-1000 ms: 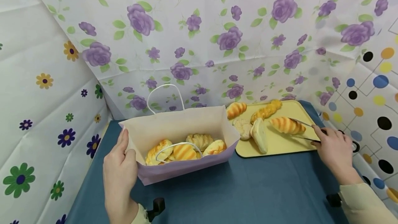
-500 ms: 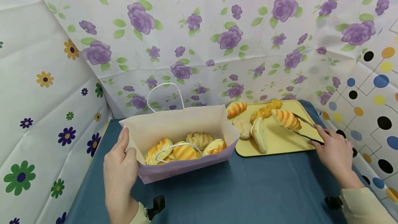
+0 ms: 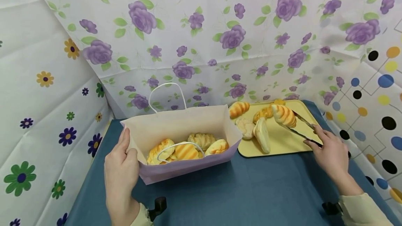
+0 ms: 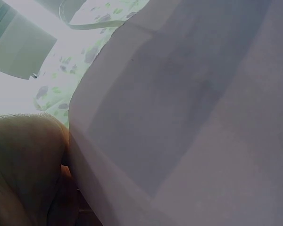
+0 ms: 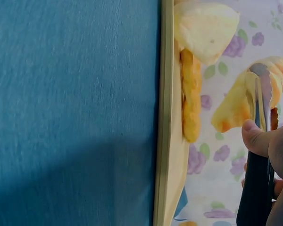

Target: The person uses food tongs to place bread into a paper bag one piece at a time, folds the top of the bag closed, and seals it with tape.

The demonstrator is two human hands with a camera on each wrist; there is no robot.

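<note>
A: Where exactly is the striped roll (image 3: 284, 115)?

B: It is between the arms of the tongs (image 5: 253, 188), raised above the yellow tray (image 3: 289, 145). In the right wrist view it is apart from the tray.

A: How will this roll handle, in your opinion?

B: I judge it to be light and rather soft, so it should yield under pressure and not break easily. The surface looks smooth; therefore it could turn or slip if it is squeezed near a narrow end. I would take it around the thick middle, with moderate pressure.

A: And how is the right grip (image 3: 331, 154)?

B: It is clamped on the tongs. The roll lies at the far end of them, forward and to the left of this grip, which does not touch it directly.

A: What does the left grip (image 3: 121, 168) do?

B: It touches the left edge of the paper bag (image 3: 182, 125), well apart from the roll. Whether its fingers pinch the paper or only press it, I cannot tell.
</note>
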